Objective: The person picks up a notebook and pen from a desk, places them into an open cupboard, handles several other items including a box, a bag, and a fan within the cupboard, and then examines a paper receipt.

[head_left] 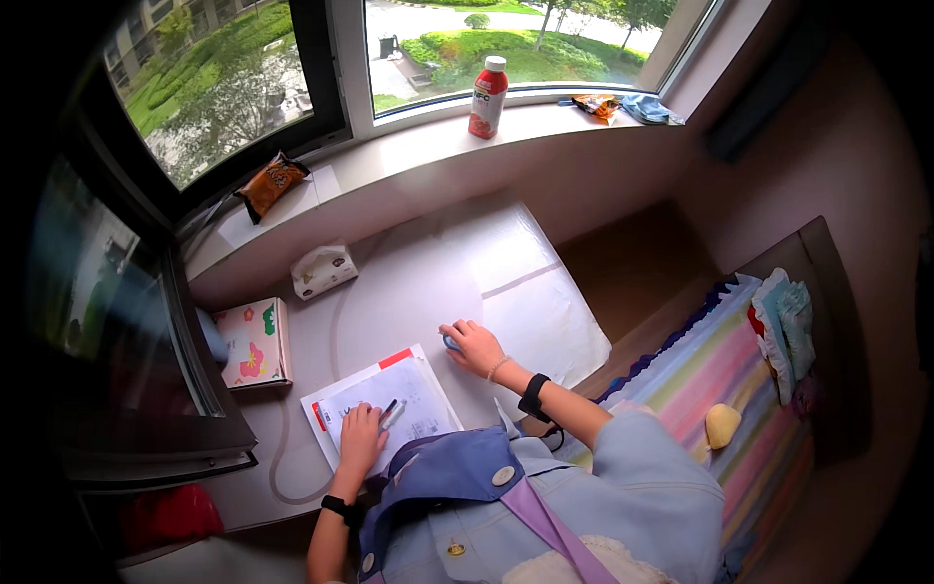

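My left hand lies on a printed sheet, its fingers stretched out flat. Right beside its thumb is a white and grey pen with a dark end; I cannot tell whether the thumb touches it. The sheet rests on a white booklet with red corners. Farther right, over the table, my right hand has its fingers closed around a small, rounded blue object. Most of that object is hidden by the fingers, so its kind does not show.
A tissue pack and a flowered box stand on the table's left, near an open window frame. The sill holds a red bottle and snack bags. To the right is a striped bed.
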The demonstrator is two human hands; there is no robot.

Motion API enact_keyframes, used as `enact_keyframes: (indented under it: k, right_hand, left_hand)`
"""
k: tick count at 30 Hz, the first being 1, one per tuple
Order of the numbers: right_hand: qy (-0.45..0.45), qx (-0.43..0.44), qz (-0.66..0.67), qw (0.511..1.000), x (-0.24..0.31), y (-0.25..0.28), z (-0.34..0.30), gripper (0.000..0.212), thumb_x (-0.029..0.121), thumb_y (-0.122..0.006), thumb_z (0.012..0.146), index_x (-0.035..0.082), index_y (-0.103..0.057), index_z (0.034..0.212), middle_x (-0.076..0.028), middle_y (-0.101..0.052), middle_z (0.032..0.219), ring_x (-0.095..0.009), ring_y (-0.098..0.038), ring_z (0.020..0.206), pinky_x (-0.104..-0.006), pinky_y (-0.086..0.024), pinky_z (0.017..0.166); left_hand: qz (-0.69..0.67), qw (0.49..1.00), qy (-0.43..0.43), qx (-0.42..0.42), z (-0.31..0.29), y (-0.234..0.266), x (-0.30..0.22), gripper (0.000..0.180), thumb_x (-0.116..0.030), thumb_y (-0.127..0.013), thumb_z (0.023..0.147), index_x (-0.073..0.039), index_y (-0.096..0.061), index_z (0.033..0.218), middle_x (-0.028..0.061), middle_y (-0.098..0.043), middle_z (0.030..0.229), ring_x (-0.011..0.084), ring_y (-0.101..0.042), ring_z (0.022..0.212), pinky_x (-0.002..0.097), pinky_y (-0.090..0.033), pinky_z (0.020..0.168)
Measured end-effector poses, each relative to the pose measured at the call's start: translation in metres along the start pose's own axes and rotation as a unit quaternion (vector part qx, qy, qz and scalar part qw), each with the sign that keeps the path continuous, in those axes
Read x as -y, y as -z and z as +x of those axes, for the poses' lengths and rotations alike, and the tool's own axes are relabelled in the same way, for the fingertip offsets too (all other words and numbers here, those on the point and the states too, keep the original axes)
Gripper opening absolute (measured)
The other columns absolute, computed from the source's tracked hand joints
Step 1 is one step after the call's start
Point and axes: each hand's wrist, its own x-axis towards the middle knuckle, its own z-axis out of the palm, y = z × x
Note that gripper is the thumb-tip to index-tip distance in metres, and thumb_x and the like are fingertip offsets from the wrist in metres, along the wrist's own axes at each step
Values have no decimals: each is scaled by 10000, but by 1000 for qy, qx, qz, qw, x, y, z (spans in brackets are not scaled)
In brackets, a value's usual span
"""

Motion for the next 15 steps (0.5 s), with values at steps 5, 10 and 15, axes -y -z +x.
enact_keyframes:
  k: [5, 10, 15]
  right_hand:
    - [-12, -27, -64, 998, -18, -19, -8, 416, 226, -647, 715, 63, -490, 1064, -115, -475, 1084, -255, -457, 983, -358, -378, 787]
    - [-29, -61, -51, 996, -5, -29, -12, 462, 211, -658, 712, 56, -487, 1112, -146, -440, 1186, -286, -425, 1086, -380, -356, 880]
    - [-4, -78, -7, 997, 24, -30, -30, 429, 175, -643, 715, 55, -490, 1097, -143, -433, 1183, -299, -412, 1106, -387, -339, 917]
  left_hand:
    - [-50, 998, -25, -13, 9, -1, 5, 299, -66, -622, 704, -37, -500, 975, 135, -476, 891, 298, -505, 835, 367, -430, 718]
    - [-32, 998, -19, -51, 1, -15, 11, 314, -75, -636, 698, -49, -504, 982, 110, -487, 884, 267, -511, 832, 345, -428, 720]
    - [-21, 997, -58, -42, -6, -24, 12, 168, -86, -523, 769, -48, -518, 933, 93, -493, 841, 244, -523, 820, 333, -441, 696]
